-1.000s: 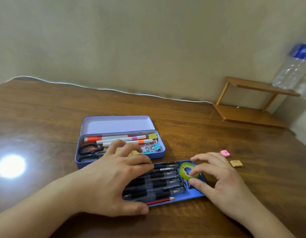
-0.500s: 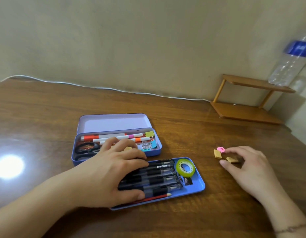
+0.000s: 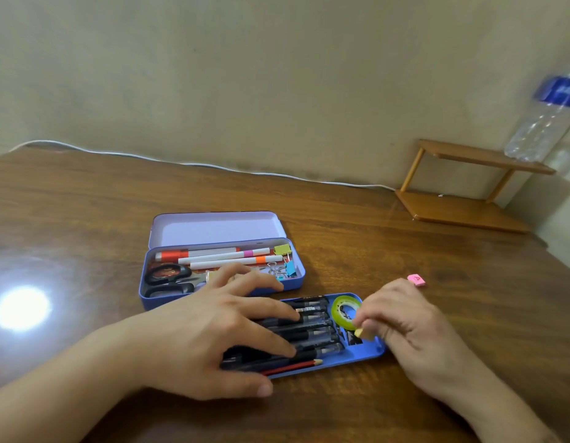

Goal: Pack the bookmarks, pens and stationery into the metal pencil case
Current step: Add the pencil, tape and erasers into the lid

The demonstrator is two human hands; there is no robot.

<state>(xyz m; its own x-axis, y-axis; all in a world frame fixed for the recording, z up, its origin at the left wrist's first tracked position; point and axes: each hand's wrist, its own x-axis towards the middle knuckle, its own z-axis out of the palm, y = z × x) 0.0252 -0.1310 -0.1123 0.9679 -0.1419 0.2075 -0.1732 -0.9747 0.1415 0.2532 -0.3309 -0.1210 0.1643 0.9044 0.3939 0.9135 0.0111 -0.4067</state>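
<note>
Head view: right hand [image 3: 405,318] pinches a small tan eraser [image 3: 359,332] beside the green tape roll [image 3: 343,311]; left hand [image 3: 213,327], fingers spread, presses the pens [image 3: 312,334] in the blue tray [image 3: 370,354].

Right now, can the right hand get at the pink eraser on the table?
Probably yes. The pink eraser lies in the open on the table, just beyond the right hand, with nothing between. But that hand already pinches a small tan piece over the tray, which it would likely drop first.

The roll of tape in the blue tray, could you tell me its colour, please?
The roll of tape is yellow-green, seen best in the head view.
</note>
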